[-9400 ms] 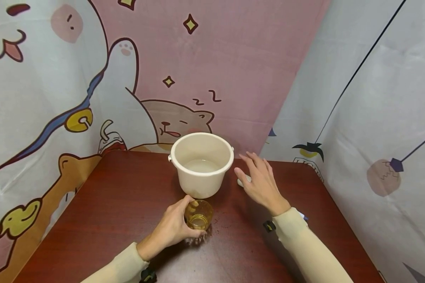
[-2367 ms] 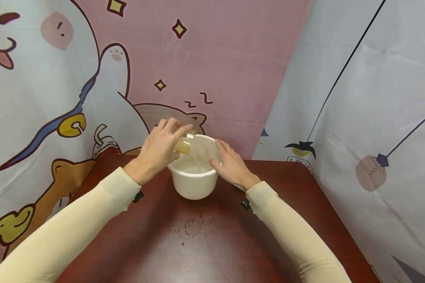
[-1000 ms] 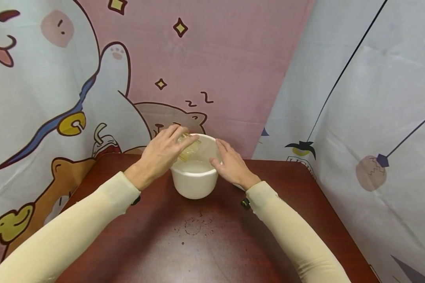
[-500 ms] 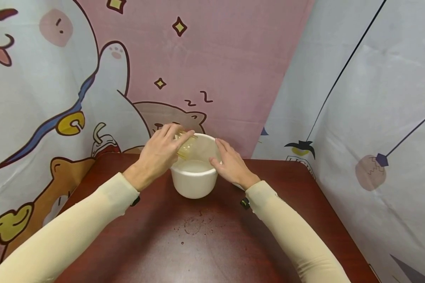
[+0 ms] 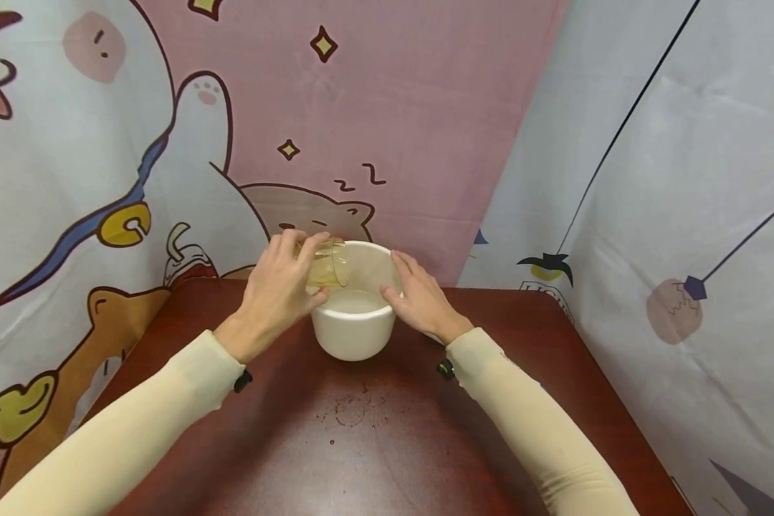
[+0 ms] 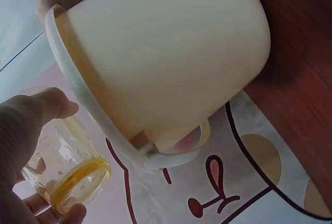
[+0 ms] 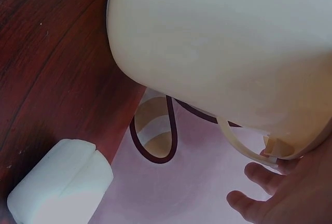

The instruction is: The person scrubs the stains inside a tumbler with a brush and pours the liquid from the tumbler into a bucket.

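My left hand (image 5: 272,290) grips a clear amber glass (image 5: 327,264), thumb on one side and fingers on the other. The glass is tipped well over on its side above the left part of a cream plastic bucket (image 5: 352,333). In the left wrist view drops cling inside the glass (image 6: 65,146), with no liquid plainly visible in it. Cloudy-looking liquid (image 5: 355,301) shows at the bucket's bottom. At the bucket's right rim rests my right hand (image 5: 426,297), its fingers fairly straight. The right wrist view shows loose fingers beside the bucket's handle (image 7: 238,143).
A white rounded object (image 7: 62,182) lies on the dark red wooden table (image 5: 387,459), right of the bucket, mostly behind the right hand in the head view. Wet spots (image 5: 350,411) mark the tabletop in front. Printed cloth (image 5: 426,107) hangs behind the table.
The glass stood before the bucket, then was lifted over it and tipped, a thin stream falling in. Since half a second ago, it has shifted slightly left and turned. The right hand stays on the rim.
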Demonstrator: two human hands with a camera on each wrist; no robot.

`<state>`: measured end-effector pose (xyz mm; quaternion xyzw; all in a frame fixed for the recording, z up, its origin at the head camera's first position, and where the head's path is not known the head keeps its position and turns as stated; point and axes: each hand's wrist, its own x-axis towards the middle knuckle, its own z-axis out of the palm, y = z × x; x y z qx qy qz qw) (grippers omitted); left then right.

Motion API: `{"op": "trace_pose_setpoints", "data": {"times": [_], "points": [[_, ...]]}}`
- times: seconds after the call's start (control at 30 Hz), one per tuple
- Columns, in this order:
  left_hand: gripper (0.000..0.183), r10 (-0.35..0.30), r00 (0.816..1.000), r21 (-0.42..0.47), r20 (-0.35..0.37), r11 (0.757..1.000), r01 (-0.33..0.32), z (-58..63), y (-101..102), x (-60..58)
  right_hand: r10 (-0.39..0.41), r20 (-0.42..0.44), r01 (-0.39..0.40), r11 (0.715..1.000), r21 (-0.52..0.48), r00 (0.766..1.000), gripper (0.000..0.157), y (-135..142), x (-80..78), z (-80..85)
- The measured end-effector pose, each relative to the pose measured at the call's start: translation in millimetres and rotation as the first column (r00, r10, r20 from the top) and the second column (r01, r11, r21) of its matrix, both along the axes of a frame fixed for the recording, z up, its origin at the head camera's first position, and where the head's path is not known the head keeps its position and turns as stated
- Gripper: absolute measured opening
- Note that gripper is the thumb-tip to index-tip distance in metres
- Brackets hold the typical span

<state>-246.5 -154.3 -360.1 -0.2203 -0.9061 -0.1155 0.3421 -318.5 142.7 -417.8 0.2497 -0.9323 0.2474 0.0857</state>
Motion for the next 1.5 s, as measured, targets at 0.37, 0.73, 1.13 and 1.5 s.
{"op": "trace_pose_setpoints", "data": {"times": [0.37,0.73,1.13,1.5], "points": [[0.096,-0.023,0.999,0.165,-0.037,0.986,0.029,-10.1,3,19.9,-0.001,0.001,0.001,1.000,-0.002,1.000,0.089,-1,0.9,-1.5],[0.098,-0.049,0.999,0.263,-0.017,0.963,0.051,-24.3,12,46.9,0.001,-0.012,-0.002,1.000,-0.021,1.000,0.086,-3,3.0,-1.6],[0.098,-0.105,0.994,0.264,0.001,0.959,0.101,-53.4,22,69.3,0.005,-0.024,-0.006,1.000,-0.019,1.000,0.085,-2,1.6,-0.6],[0.098,-0.208,0.975,0.275,0.080,0.945,0.179,-82.0,24,83.0,0.000,-0.023,-0.001,1.000,-0.022,1.000,0.088,-2,0.6,-2.2]]}}
